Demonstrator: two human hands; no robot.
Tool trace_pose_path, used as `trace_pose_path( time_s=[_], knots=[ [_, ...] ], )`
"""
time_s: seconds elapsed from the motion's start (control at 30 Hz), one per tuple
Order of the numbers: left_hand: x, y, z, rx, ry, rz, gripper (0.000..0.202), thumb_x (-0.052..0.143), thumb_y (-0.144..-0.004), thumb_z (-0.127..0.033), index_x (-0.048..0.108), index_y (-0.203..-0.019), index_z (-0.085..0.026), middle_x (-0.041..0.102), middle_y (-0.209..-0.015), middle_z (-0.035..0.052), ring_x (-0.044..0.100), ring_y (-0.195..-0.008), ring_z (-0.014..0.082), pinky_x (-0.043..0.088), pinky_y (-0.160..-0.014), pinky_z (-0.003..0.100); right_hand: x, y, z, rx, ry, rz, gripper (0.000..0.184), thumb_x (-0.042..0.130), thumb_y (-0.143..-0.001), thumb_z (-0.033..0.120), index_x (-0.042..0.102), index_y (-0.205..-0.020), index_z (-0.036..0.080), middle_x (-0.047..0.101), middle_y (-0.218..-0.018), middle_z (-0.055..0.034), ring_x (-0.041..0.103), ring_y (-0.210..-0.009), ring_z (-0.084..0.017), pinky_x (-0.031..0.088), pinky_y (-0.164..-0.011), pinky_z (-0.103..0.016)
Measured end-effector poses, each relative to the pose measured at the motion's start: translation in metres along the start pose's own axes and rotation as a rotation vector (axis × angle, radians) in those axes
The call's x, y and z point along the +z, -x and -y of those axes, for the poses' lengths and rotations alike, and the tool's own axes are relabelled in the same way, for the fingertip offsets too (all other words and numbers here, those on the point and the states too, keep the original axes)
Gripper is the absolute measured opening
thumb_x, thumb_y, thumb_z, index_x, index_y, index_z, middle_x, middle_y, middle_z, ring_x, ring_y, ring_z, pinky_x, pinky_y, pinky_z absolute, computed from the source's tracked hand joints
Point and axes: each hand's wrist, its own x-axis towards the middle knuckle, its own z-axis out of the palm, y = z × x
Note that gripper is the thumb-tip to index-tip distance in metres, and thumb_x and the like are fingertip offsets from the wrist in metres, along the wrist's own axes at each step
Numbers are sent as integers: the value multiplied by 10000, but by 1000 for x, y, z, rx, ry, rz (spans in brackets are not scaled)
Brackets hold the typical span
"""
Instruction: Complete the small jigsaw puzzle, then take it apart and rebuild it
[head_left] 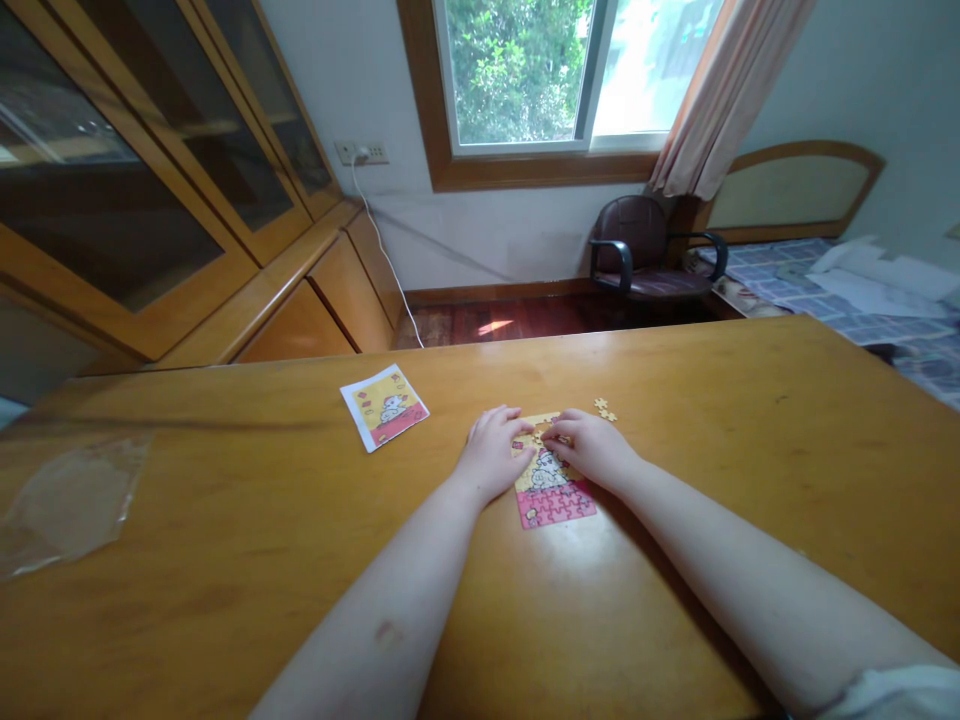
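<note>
Yellow and pink showed between my left hand and my right hand: a jigsaw puzzle, flat on the glossy wooden surface. The left rested at its left edge, fingers loosely spread; the right bent over its far right part, fingertips drawn close together, though I couldn't tell whether they pinched anything. It looked light, thin and fairly stiff, likely to slide and split along its joints if shoved, so its edges seemed the place to hold. Its picture had a white, fluffy figure above a pink band, with a gap towards the far side. Loose pieces lay just beyond my right hand, a similar picture sheet farther left, and a clear plastic wrapper at the left.
</note>
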Motion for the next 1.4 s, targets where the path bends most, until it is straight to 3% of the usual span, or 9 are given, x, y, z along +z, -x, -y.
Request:
trace_pose_path(
  time_s=[0.63, 1.17, 1.27, 1.4],
  knots=[
    [-2, -1, -3, -14, -28, 24, 295, 631, -787, -338, 683, -1067, -259, 574, -1301, 52, 453, -1261, 261, 339, -1100, 450, -3, 3, 5, -105, 23, -8, 205, 554, -889, 285, 749, -885, 224, 662, -925, -45, 627, -803, -143, 460, -749, -237],
    [-4, 0, -5, 25, -42, 32, 224, 620, -806, -324, 715, -1008, -304, 580, -1273, 43, 446, -1261, 265, 336, -1089, 476, -11, 4, 12, -168, 92, 124, 271, 478, -930, 315, 730, -979, 228, 644, -918, -54, 613, -815, -140, 434, -750, -232],
    [-6, 0, -7, 1, -41, 45, 220, 628, -799, -310, 721, -998, -295, 581, -1274, 49, 445, -1263, 263, 320, -1100, 476, -18, 3, 11, -77, 158, 87, 277, 479, -928, 335, 730, -954, 219, 653, -915, -56, 613, -814, -150, 426, -731, -234],
    [-8, 0, -8, -9, -26, 55, 251, 625, -801, -342, 709, -1031, -287, 569, -1300, 56, 441, -1263, 267, 325, -1095, 475, -37, 1, -8, 300, 336, -95, 296, 440, -934, 309, 716, -940, 203, 664, -974, -89, 618, -818, -187, 412, -674, -265]
  ],
)
